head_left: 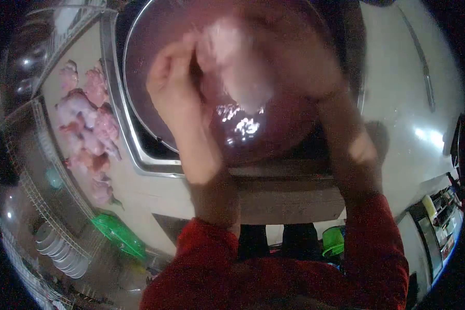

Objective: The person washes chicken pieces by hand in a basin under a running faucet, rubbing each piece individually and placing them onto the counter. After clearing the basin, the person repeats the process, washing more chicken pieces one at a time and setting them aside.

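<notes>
A pale pink piece of raw meat (243,77), blurred by motion, is held over a large round basin (134,98) of reddish water. My left hand (175,72) is at its left side, with the fingers curled and closed against its edge. On the right, my right hand (312,67) is bent toward the meat; its fingers are dim and smeared, so their grip cannot be made out. Light glints on the water just below the meat. The basin sits in a metal-rimmed sink (139,160).
Several raw meat pieces (88,124) lie on the counter (139,196) left of the sink. A green basket (119,236) and stacked white bowls (62,253) are at the lower left. A green container (333,241) stands below the sink. A knife-like strip (429,93) lies at right.
</notes>
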The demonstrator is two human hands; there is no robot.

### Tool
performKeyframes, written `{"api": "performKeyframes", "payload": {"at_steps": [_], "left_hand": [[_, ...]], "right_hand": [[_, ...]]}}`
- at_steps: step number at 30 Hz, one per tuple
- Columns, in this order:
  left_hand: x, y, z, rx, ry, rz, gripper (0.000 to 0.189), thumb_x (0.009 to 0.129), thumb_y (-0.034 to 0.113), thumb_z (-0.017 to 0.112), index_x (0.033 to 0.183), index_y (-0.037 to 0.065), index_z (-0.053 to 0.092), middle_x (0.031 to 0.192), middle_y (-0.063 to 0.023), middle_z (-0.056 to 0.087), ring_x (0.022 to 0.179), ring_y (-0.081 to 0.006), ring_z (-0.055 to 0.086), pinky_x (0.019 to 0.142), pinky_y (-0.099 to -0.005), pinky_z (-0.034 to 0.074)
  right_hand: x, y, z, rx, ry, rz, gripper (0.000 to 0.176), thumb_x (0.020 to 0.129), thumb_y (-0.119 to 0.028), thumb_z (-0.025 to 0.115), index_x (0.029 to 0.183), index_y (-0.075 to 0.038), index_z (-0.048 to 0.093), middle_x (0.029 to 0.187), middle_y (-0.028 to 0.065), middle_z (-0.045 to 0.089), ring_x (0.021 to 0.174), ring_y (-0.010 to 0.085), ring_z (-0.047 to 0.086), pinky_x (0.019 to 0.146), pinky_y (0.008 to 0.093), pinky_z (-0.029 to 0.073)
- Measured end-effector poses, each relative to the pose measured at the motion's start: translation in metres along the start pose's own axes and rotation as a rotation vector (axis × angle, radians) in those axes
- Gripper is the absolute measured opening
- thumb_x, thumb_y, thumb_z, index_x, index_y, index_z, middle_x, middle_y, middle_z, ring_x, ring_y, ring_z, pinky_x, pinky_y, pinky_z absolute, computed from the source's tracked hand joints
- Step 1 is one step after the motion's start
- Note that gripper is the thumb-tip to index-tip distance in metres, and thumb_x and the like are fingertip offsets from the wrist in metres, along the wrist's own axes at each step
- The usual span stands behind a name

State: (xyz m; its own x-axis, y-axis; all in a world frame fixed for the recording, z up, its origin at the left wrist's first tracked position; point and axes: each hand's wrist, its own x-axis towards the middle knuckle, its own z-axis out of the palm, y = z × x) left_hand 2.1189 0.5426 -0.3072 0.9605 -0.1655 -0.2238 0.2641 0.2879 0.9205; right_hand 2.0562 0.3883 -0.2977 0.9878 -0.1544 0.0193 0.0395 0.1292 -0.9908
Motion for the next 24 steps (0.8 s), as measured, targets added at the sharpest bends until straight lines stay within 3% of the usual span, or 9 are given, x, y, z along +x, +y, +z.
{"api": "performKeyframes", "payload": {"at_steps": [2, 4, 6, 7, 10, 15, 17, 21, 24], "left_hand": [[0.000, 0.002, 0.001, -0.012, -0.048, 0.022, 0.009, 0.090, 0.008, 0.067, 0.086, 0.001, 0.066, 0.081, -0.0074, 0.067, 0.067, -0.0123, 0.061, 0.063, -0.0237, 0.049], [-0.002, -0.001, 0.002, -0.025, -0.096, 0.045, 0.012, 0.092, 0.011, 0.065, 0.087, 0.000, 0.067, 0.082, -0.0073, 0.067, 0.069, -0.0121, 0.061, 0.065, -0.0238, 0.049], [-0.006, -0.008, 0.010, 0.475, 0.003, 0.461, 0.017, 0.094, 0.017, 0.064, 0.087, 0.001, 0.068, 0.079, -0.0044, 0.066, 0.067, -0.0091, 0.059, 0.065, -0.0222, 0.047], [-0.013, 0.007, 0.016, 0.416, -0.087, 0.237, 0.016, 0.092, 0.016, 0.066, 0.091, 0.000, 0.069, 0.078, -0.0022, 0.065, 0.067, -0.0066, 0.056, 0.063, -0.0203, 0.044], [-0.007, 0.003, 0.008, 0.396, -0.300, 0.232, 0.016, 0.091, 0.015, 0.068, 0.095, 0.000, 0.069, 0.081, -0.0019, 0.066, 0.070, -0.0057, 0.056, 0.064, -0.0194, 0.043], [-0.003, -0.007, -0.002, 0.190, -0.199, 0.112, 0.012, 0.090, 0.009, 0.068, 0.097, 0.000, 0.068, 0.086, -0.0052, 0.068, 0.074, -0.0083, 0.060, 0.066, -0.0203, 0.046], [-0.004, -0.008, -0.001, -0.074, -0.155, -0.008, 0.011, 0.091, 0.007, 0.064, 0.099, -0.001, 0.068, 0.088, -0.0072, 0.068, 0.075, -0.0110, 0.062, 0.066, -0.0220, 0.049], [-0.007, -0.004, 0.004, 0.123, 0.050, -0.006, 0.011, 0.090, 0.005, 0.063, 0.099, -0.001, 0.067, 0.089, -0.0084, 0.069, 0.075, -0.0126, 0.063, 0.066, -0.0235, 0.050], [-0.002, -0.005, 0.003, 0.028, 0.015, -0.012, 0.011, 0.089, 0.004, 0.063, 0.098, -0.003, 0.066, 0.087, -0.0091, 0.069, 0.072, -0.0135, 0.064, 0.064, -0.0244, 0.051]], "right_hand": [[0.001, 0.014, 0.000, 0.013, 0.201, -0.098, 0.021, 0.098, -0.020, 0.056, 0.098, 0.000, 0.062, 0.086, 0.0060, 0.063, 0.080, 0.0128, 0.058, 0.072, 0.0281, 0.049], [0.002, 0.010, -0.003, -0.021, 0.185, -0.093, 0.021, 0.098, -0.020, 0.056, 0.099, 0.000, 0.063, 0.086, 0.0063, 0.063, 0.080, 0.0136, 0.059, 0.072, 0.0284, 0.049], [0.004, 0.006, -0.004, -0.053, 0.168, -0.088, 0.022, 0.098, -0.020, 0.057, 0.101, 0.000, 0.064, 0.086, 0.0066, 0.063, 0.080, 0.0144, 0.059, 0.072, 0.0288, 0.049], [0.004, 0.004, -0.004, -0.132, 0.148, -0.139, 0.022, 0.097, -0.021, 0.058, 0.101, 0.000, 0.064, 0.086, 0.0071, 0.062, 0.080, 0.0150, 0.059, 0.072, 0.0292, 0.048], [0.001, 0.001, 0.000, -0.212, 0.137, -0.128, 0.021, 0.096, -0.021, 0.059, 0.100, -0.001, 0.065, 0.084, 0.0082, 0.062, 0.079, 0.0159, 0.059, 0.072, 0.0296, 0.048], [0.002, -0.002, 0.006, -0.201, 0.174, -0.190, 0.020, 0.095, -0.020, 0.059, 0.094, -0.001, 0.065, 0.082, 0.0079, 0.062, 0.078, 0.0143, 0.059, 0.069, 0.0294, 0.048], [-0.004, -0.019, 0.010, -0.147, 0.180, 0.031, 0.020, 0.096, -0.020, 0.059, 0.092, -0.001, 0.065, 0.081, 0.0061, 0.063, 0.075, 0.0122, 0.059, 0.068, 0.0278, 0.048], [0.001, -0.011, 0.012, -0.033, 0.197, -0.128, 0.020, 0.095, -0.020, 0.060, 0.091, -0.001, 0.064, 0.079, 0.0033, 0.063, 0.072, 0.0099, 0.058, 0.065, 0.0270, 0.049], [0.003, -0.011, 0.008, -0.002, 0.187, 0.087, 0.019, 0.095, -0.019, 0.061, 0.090, -0.001, 0.063, 0.077, 0.0013, 0.061, 0.070, 0.0086, 0.056, 0.063, 0.0260, 0.048]]}}
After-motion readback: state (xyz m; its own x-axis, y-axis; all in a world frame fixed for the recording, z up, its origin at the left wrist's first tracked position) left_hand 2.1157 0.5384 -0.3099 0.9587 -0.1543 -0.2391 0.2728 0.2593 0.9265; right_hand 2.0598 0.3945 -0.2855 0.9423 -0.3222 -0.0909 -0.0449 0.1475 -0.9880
